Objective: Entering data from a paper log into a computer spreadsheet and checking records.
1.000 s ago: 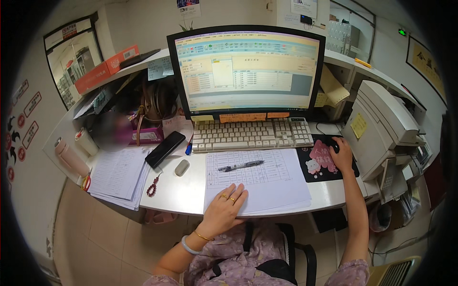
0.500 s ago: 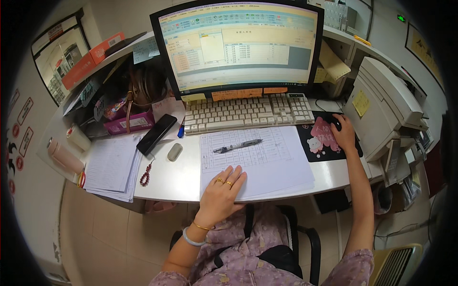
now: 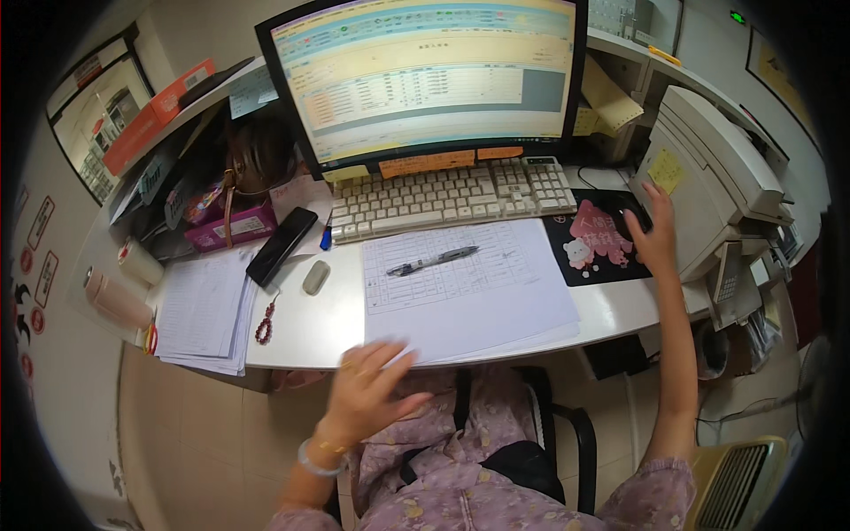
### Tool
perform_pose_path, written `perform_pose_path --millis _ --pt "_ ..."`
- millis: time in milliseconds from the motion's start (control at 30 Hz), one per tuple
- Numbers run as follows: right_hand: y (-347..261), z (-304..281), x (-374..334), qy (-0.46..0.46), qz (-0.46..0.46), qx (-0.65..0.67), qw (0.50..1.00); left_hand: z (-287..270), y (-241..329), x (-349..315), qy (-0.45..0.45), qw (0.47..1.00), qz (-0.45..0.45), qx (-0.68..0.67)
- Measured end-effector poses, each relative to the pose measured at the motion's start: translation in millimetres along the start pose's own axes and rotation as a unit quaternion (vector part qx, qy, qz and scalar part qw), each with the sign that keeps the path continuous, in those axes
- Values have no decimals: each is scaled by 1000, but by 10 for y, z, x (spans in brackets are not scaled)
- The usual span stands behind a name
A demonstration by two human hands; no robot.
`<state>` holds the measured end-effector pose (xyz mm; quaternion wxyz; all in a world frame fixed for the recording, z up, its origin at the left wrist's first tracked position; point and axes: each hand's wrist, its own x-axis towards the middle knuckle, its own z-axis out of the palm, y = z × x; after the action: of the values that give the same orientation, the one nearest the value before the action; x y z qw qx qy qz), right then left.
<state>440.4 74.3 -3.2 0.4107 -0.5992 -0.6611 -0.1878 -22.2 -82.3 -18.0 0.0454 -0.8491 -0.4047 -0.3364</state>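
My left hand (image 3: 367,389) is blurred by motion at the desk's front edge, thumb apart from the fingers, with nothing in it. Just beyond it lies a printed table sheet (image 3: 469,314) on other paper, with a grey pen (image 3: 434,261) across it. My right hand (image 3: 653,234) is raised at the right side of the dark mouse pad (image 3: 575,273), its fingers apart. The mouse is hard to make out against the dark pad. A beige keyboard (image 3: 443,199) stands below the monitor (image 3: 425,106), whose screen shows a form with rows.
Left on the desk are a paper stack (image 3: 199,310), a black phone (image 3: 282,246), a grey oval object (image 3: 316,277), a red bead string (image 3: 264,325) and a pink bottle (image 3: 115,296). A printer (image 3: 708,168) stands at right. A chair armrest (image 3: 580,451) is beside me.
My left hand has drawn back off the paper toward me. The right hand has lifted off the mouse and opened. A small pop-up box has gone from the screen. The view has shifted slightly.
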Motion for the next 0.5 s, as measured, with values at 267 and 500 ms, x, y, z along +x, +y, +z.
perform_pose_path --millis 267,500 --pt "28 -1039 -2099 -546 308 225 746 74 -846 -2583 32 903 -419 90" --pt "-488 -735 -2999 -491 636 306 510 -8 -469 -2662 -14 470 -812 -345"
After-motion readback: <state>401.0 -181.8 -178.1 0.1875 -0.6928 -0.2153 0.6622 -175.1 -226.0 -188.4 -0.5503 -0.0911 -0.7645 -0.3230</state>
